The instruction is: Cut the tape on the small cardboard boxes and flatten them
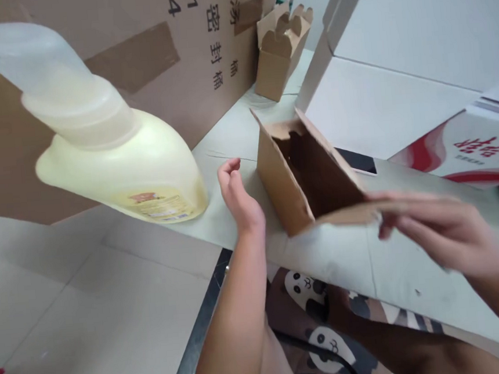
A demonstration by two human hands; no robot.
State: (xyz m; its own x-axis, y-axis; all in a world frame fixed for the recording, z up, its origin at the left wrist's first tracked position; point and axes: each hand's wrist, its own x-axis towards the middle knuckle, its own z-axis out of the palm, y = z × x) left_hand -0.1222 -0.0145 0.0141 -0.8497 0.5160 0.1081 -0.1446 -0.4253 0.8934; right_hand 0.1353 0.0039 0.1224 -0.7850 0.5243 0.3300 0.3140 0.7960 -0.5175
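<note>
A small brown cardboard box (pixel 282 184) stands on the pale tabletop with its top unfolded, its dark inside showing. At its near right corner my right hand (pixel 443 225) pinches the front flap between thumb and fingers, slightly blurred. To the left of the box, my left hand (pixel 242 199) is raised with nothing in it, fingers loosely bent and apart from the cardboard. A large bottle of pale yellow liquid (pixel 142 161) with a translucent cap is close on the left.
Behind the bottle rises a big printed carton (pixel 142 62). Another small carton with a cut-out top (pixel 276 68) sits at the back. A phone (pixel 356 161) lies beyond the box, near a red and white carton (pixel 477 146). The table's dark edge (pixel 201 331) borders the tiled floor.
</note>
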